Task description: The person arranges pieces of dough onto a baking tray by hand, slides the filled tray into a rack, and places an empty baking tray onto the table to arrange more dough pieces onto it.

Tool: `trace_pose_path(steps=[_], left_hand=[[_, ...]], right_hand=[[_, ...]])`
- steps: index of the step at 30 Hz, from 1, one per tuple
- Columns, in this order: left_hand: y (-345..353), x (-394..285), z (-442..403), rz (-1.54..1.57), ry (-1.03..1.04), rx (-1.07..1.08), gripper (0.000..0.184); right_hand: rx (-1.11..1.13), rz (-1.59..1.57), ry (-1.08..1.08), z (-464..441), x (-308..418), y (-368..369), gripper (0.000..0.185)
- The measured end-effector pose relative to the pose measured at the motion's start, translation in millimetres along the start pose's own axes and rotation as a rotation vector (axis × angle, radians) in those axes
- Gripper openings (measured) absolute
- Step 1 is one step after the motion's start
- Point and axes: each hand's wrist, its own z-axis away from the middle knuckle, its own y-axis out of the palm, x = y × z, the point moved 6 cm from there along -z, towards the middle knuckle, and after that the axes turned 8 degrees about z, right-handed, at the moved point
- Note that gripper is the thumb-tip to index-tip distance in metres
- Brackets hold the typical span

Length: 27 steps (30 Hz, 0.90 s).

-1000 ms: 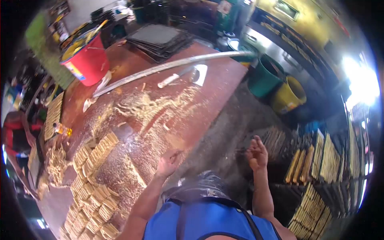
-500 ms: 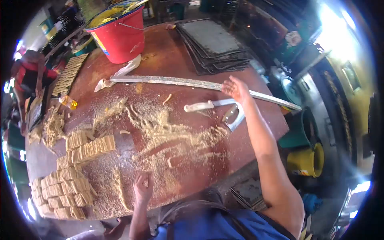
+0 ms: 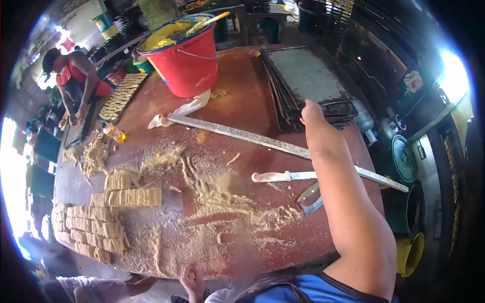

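My right hand (image 3: 311, 112) reaches over the red table (image 3: 237, 146) to the near edge of a stack of dark flat trays (image 3: 308, 76). Its fingers are mostly hidden, so its grip is unclear. Low in the view, my left hand (image 3: 192, 279) is by the table's front edge with its fingers curled; anything inside is hidden. A long metal bar (image 3: 242, 134) passes under my right forearm. Near that arm lie a white-handled knife (image 3: 272, 177) and a broad blade (image 3: 310, 198). Crumbly dough scraps (image 3: 217, 194) cover the middle of the table.
Cut dough strips (image 3: 93, 227) are stacked at the left. A red bucket (image 3: 189, 65) stands at the back beside a cloth (image 3: 189, 105). Beyond a filled tray (image 3: 123, 96) and a small bottle (image 3: 115, 133), another person (image 3: 78, 76) works. Someone's sleeve (image 3: 96, 290) shows below.
The view has swung toward the table and trays. My right hand has gone from beside the table, over the bar, to the tray stack. My left hand stays near the front edge, now lower in view.
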Motion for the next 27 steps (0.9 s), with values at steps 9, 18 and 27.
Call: trace_pose_path(steps=[9, 18, 27], left_hand=[[-19.1, 56.3, 72.9, 0.288, -0.244, -0.212, 0.039], [-12.1, 37.4, 28.9, 0.246, -0.132, -0.214, 0.016], [7.9, -17.5, -4.3, 0.117, -0.029, -0.070, 0.016]], right_hand=[[-0.355, 0.083, 0.124, 61.4, -4.9, -36.6, 0.105], [-0.271, 0.050, 0.109, 18.7, -31.1, -80.6, 0.077], [0.312, -0.368, -0.082, -2.1, -56.7, -72.1, 0.023]])
